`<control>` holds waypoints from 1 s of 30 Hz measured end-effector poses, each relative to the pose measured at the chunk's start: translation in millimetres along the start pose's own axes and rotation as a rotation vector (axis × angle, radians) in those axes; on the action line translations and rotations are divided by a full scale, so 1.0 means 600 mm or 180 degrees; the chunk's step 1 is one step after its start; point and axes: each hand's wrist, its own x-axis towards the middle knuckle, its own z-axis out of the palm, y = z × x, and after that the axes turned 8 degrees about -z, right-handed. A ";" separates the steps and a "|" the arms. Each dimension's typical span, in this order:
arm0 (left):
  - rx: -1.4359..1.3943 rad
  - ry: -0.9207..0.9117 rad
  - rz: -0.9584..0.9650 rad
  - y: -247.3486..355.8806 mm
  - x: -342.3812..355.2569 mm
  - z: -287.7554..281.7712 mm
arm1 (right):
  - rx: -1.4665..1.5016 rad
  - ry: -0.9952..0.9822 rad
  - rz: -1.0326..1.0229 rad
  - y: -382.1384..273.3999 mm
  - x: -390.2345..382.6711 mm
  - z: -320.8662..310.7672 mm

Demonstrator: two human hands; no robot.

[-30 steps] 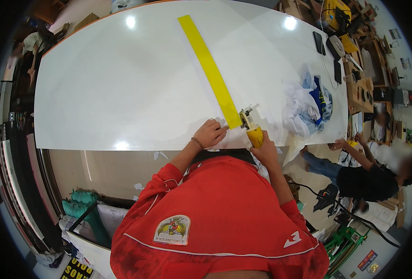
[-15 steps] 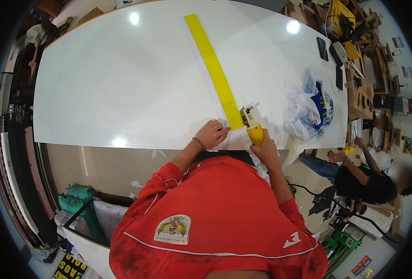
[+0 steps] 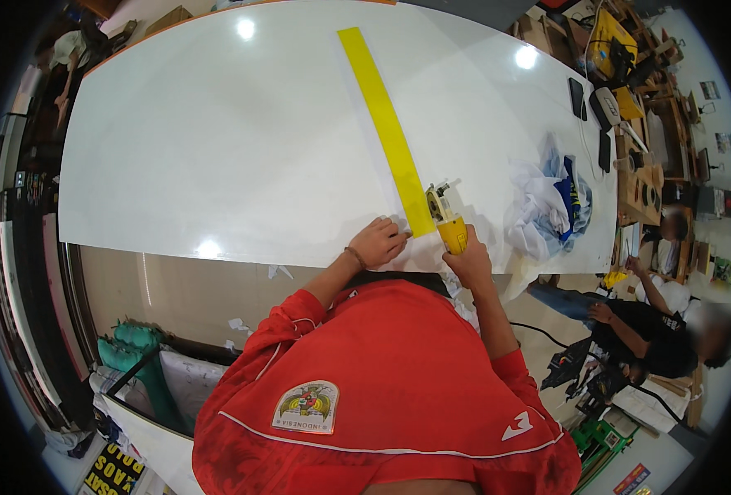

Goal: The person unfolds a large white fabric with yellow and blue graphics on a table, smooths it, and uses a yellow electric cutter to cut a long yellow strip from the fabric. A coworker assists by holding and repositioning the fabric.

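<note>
A long yellow strip (image 3: 380, 115) lies on the white table, running from the far side almost to the near edge, with a thin pale border along its left side. My right hand (image 3: 469, 256) is wrapped round the yellow handle of a small electric rotary cutter (image 3: 452, 231). The cutter's round blade end is at the right edge of the strip, close to its near end. Beside the strip's near left corner, my left hand (image 3: 381, 242) rests on the table with curled fingers, their tips at the strip. Whatever these fingers pinch is too small to make out.
Crumpled white and blue fabric (image 3: 547, 198) is heaped at the table's right. Behind it are a phone (image 3: 577, 99), a cable and other dark devices. A person in a black shirt (image 3: 646, 334) sits to the right. Paper scraps (image 3: 279, 271) lie below the table's near edge.
My view has shifted slightly, so the table appears a little moved. Both hands and the cutter keep nearly the same places by the strip. The person at the right has lowered a hand.
</note>
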 end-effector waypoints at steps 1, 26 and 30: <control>0.0050 0.0019 -0.0015 0.004 0.002 0.000 | -0.0011 -0.0003 -0.0002 0.001 0.004 -0.002; 0.0064 -0.0122 -0.0134 0.011 0.002 0.000 | -0.0003 -0.0093 -0.0176 -0.049 0.081 -0.021; 0.0105 -0.0220 -0.0170 0.008 0.026 0.012 | -0.0008 -0.0131 -0.0170 -0.066 0.095 -0.028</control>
